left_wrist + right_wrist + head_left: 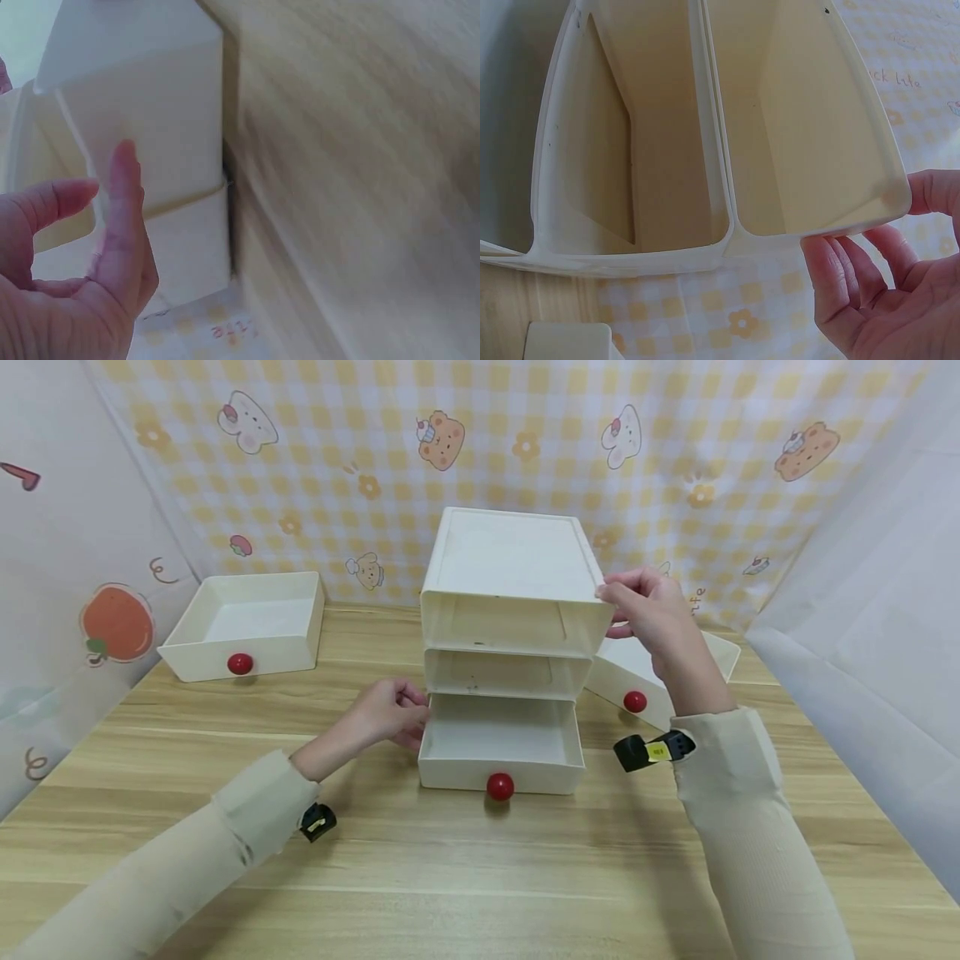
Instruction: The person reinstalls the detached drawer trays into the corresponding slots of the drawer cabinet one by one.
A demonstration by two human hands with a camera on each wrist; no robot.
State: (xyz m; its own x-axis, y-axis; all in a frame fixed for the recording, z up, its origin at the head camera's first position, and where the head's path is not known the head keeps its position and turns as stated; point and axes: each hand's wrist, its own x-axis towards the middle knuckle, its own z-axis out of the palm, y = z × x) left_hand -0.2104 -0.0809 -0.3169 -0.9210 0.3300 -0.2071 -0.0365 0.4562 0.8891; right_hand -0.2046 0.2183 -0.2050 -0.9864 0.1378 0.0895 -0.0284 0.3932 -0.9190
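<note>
1. At the middle of the tabletop [510, 893], I find the white cabinet [517, 553] standing upright, with the bottom drawer [457, 774] projecting from its lowest bay.
2. Left hand [392, 712]: fingers extended along the outside of the drawer's left wall, thumb close to the rim. I cannot confirm a firm hold.
3. Right hand [649, 612]: pinching the cabinet's upper front right corner, with digits on the roof and on the side.
4. Binding risk: I judge that force applied at the left wall alone could skew the drawer and jam it in its bay.
5. Stability risk: with the steadying hold on one high corner, a hard pull or push could tilt the cabinet or swing it round; sliding right, it could knock the rear-right drawer [613, 683].
6. Injury risk: should the drawer travel inward, the left fingertips could be nipped against the bay's edge.
7. Appearance: the cabinet is off-white and boxy, with rounded corners and three tiers; its two upper bays lack drawers and show small dark specks. The bottom drawer is plain, shallow and bare inside, with a glossy red knob [500, 787] matching that of the rear-left drawer [288, 653].
</note>
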